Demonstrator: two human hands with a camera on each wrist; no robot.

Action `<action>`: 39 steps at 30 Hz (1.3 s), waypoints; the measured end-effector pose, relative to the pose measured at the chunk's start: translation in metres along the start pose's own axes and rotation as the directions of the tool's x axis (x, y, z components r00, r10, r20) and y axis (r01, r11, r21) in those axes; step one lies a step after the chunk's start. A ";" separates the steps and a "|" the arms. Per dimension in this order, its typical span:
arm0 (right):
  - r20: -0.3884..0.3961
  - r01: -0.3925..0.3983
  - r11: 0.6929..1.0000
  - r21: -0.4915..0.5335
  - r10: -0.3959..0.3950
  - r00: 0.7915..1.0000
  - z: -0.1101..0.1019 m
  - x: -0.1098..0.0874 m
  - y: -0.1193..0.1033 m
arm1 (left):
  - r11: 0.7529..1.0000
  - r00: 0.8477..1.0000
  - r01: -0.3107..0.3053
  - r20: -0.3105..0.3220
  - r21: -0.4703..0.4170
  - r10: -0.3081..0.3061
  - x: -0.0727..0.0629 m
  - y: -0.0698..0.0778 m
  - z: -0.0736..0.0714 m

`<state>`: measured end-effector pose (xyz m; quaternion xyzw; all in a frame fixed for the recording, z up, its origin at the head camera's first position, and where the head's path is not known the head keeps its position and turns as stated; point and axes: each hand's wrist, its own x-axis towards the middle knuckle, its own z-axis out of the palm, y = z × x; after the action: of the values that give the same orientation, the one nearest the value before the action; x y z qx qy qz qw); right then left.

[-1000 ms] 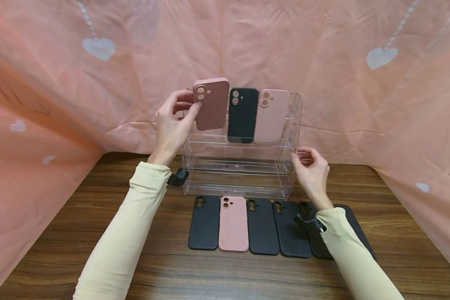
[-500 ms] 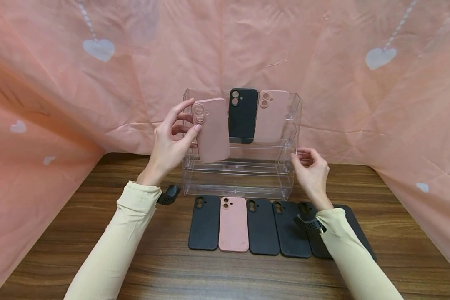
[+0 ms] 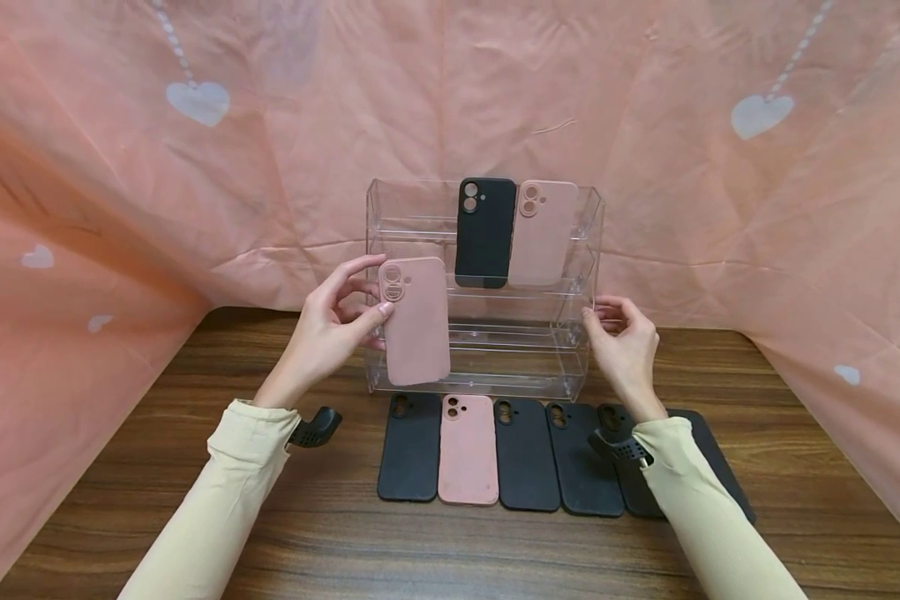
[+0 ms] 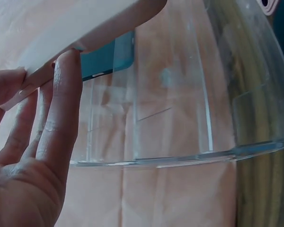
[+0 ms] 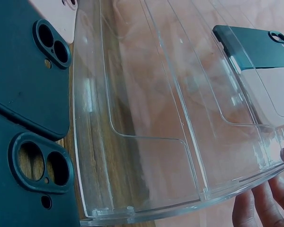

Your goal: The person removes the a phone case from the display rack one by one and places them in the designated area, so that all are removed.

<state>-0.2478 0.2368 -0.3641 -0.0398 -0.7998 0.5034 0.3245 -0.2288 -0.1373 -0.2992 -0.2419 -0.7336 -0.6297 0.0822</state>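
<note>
My left hand (image 3: 328,329) pinches a pink phone case (image 3: 417,325) by its left edge, thumb in front and fingers behind. The case is held upright before the left part of a clear acrylic tiered stand (image 3: 521,361). In the left wrist view the fingers (image 4: 61,109) lie along the case's edge. My right hand (image 3: 622,346) pinches the stand's right side wall between thumb and fingers, which the right wrist view shows at its edge. A black phone case (image 3: 486,233) and a light pink phone case (image 3: 544,233) stand side by side in the stand's top tier.
In front of the stand several phone cases lie in a row on the wooden table (image 3: 330,533): a black case (image 3: 408,450) at the left, a pink case (image 3: 468,454), then black ones (image 3: 527,458), partly under my right wrist. Pink cloth (image 3: 285,150) hangs behind and at both sides.
My left hand has brought the pink phone case down from the top tier's height to before the lower tiers, slightly leftward at the end. The right hand has stayed on the stand.
</note>
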 end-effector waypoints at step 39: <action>0.001 0.011 1.000 0.008 -0.011 1.000 0.000 0.001 0.002 | 0.937 0.910 0.338 0.283 -0.084 -0.303 -0.062 -0.054 -0.041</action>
<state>-0.2487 0.2378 -0.3653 -0.0340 -0.7982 0.5048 0.3271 -0.2071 -0.1968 -0.3659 -0.2053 -0.7247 -0.6432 -0.1378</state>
